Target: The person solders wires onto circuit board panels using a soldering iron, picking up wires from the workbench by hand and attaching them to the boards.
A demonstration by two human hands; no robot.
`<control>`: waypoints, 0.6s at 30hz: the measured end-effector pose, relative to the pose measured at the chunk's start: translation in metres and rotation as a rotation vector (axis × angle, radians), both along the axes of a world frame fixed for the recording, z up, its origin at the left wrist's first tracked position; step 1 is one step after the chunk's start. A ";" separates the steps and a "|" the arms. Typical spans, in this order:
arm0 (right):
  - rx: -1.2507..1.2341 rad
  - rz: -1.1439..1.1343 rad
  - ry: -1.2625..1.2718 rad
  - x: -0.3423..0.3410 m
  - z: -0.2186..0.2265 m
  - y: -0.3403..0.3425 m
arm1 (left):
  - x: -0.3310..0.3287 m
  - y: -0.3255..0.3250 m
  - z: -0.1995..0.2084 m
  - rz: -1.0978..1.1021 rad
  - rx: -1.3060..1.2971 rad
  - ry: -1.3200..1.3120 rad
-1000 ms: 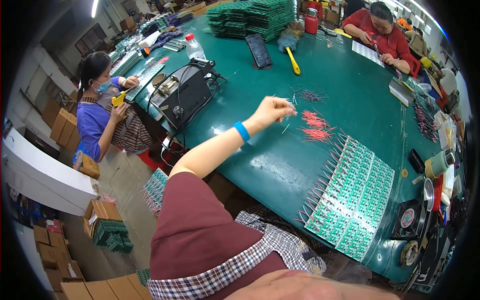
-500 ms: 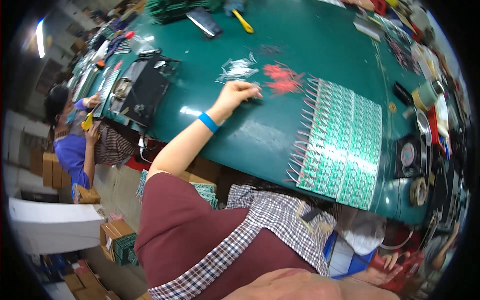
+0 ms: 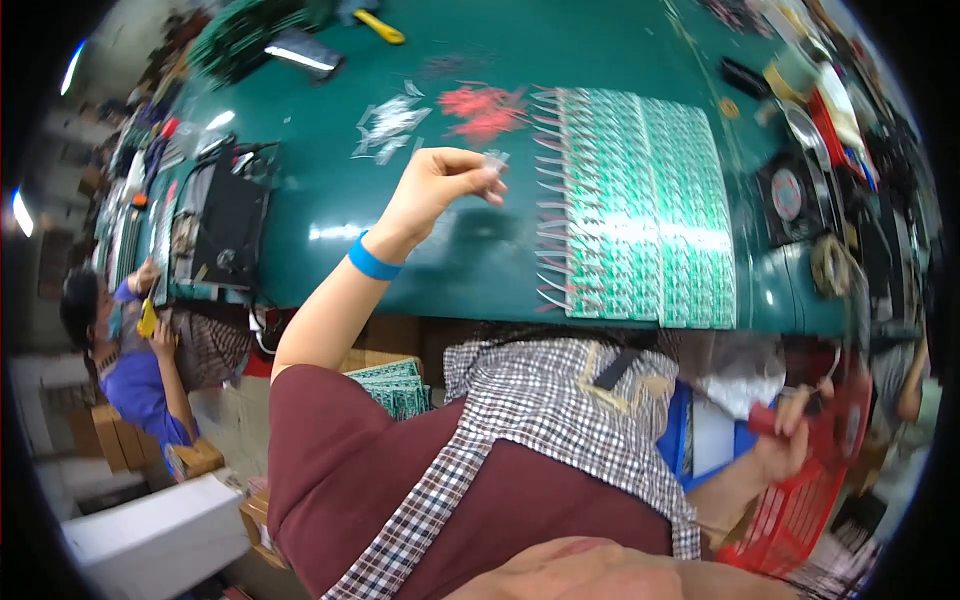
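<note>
My left hand point(image 3: 445, 190), with a blue band at its wrist, is raised over the green table. Its thumb and fingertips pinch a few short white wires point(image 3: 495, 161). Just beyond it lie a loose pile of white wires point(image 3: 388, 124) and a pile of red wires point(image 3: 482, 110). To its right rests a panel of green circuit boards point(image 3: 645, 210), with red and white wires sticking out along its left edge. Low on the right, beyond the table edge, my right hand point(image 3: 785, 445) is closed around a red object point(image 3: 766, 420), blurred and of unclear kind.
A black box-shaped device point(image 3: 232, 220) stands left on the table, with a co-worker in purple point(image 3: 145, 345) beyond it. Tape rolls point(image 3: 830, 266) and a black square device point(image 3: 787, 200) sit at right. A red basket point(image 3: 790, 520) stands below my right hand.
The view has turned, shifting the tabletop leftward and up. My left hand has moved away from the white wire pile toward the board panel. My right hand has risen, holding the red object.
</note>
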State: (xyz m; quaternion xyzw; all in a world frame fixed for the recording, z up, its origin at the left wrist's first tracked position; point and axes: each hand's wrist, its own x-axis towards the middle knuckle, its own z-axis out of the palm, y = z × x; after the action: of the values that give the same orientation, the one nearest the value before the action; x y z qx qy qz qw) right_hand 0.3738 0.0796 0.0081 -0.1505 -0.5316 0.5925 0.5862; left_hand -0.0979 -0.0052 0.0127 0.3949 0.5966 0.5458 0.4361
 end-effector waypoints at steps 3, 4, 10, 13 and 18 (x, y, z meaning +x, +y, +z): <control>0.008 -0.246 -0.365 -0.058 0.003 -0.004 | 0.053 0.014 0.022 -0.364 -0.161 -0.249; -0.111 -0.182 -0.554 -0.060 -0.005 -0.001 | 0.066 0.017 0.024 -0.479 -0.190 -0.320; 0.739 -0.017 -0.765 -0.131 0.010 0.019 | 0.107 0.035 0.021 -0.796 -0.339 -0.463; 0.814 0.028 -0.793 -0.132 0.010 0.018 | 0.112 0.034 0.020 -0.792 -0.358 -0.476; 0.723 -0.187 -0.759 -0.127 0.013 0.014 | 0.116 0.034 0.019 -0.769 -0.405 -0.511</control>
State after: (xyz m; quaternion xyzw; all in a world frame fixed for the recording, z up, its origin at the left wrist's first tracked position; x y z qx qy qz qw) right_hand 0.2466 0.0933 0.0207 -0.1894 -0.8610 0.2208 0.4173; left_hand 0.0176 0.0285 0.0319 0.3474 0.3761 0.2979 0.8057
